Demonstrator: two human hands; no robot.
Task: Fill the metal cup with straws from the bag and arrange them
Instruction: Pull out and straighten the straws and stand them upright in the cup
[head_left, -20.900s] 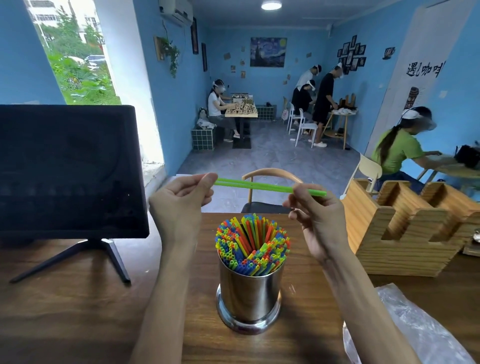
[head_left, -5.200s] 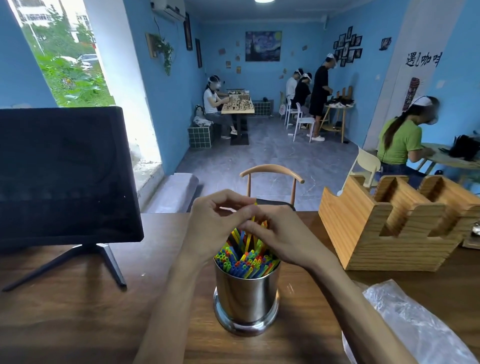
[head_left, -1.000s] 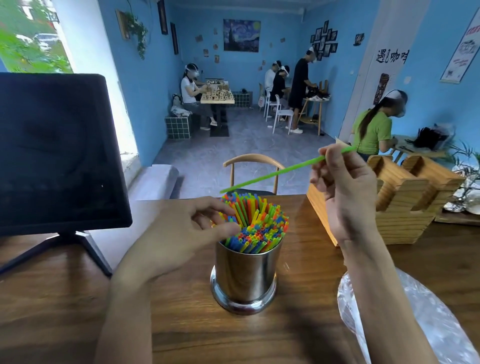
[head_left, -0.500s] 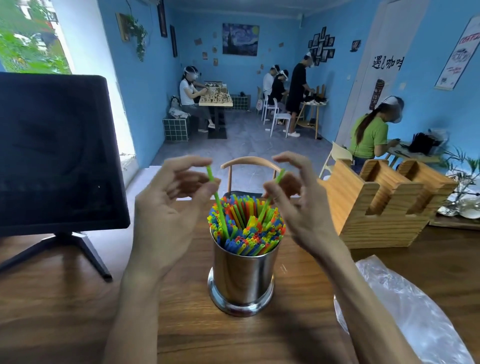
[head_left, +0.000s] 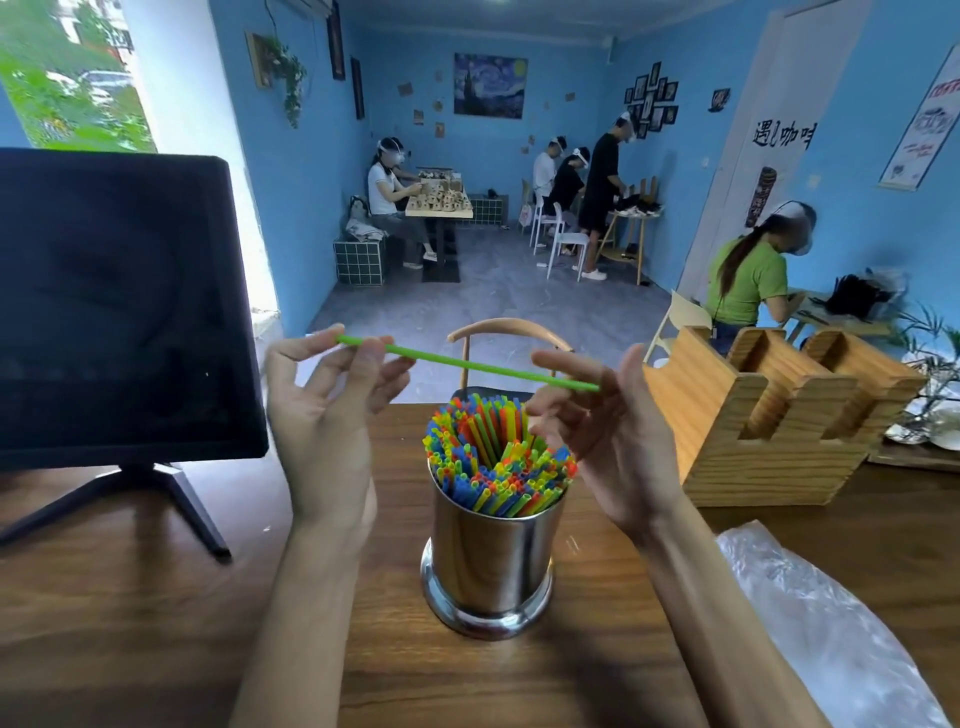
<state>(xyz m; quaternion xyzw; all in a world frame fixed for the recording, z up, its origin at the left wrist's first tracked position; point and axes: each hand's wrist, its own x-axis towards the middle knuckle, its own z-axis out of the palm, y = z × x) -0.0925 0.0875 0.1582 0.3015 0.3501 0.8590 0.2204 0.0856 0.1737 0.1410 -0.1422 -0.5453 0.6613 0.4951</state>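
Above the metal cup (head_left: 492, 556), seen from the head camera, a single green straw (head_left: 467, 364) lies nearly level in the air, held at both ends. The left hand (head_left: 324, 415) pinches its left end between thumb and fingertips, a grip clamped on the straw; the right hand (head_left: 608, 431) holds the right end with curled fingers, the tip poking out past them. The cup stands upright on the wooden tabletop (head_left: 130, 623) between the two forearms, packed with colored straws (head_left: 498, 457) fanned out at the rim. A clear plastic bag (head_left: 831, 623) lies at lower right. A dark monitor (head_left: 119, 301) stands to the left, a wooden holder (head_left: 769, 421) to the right.
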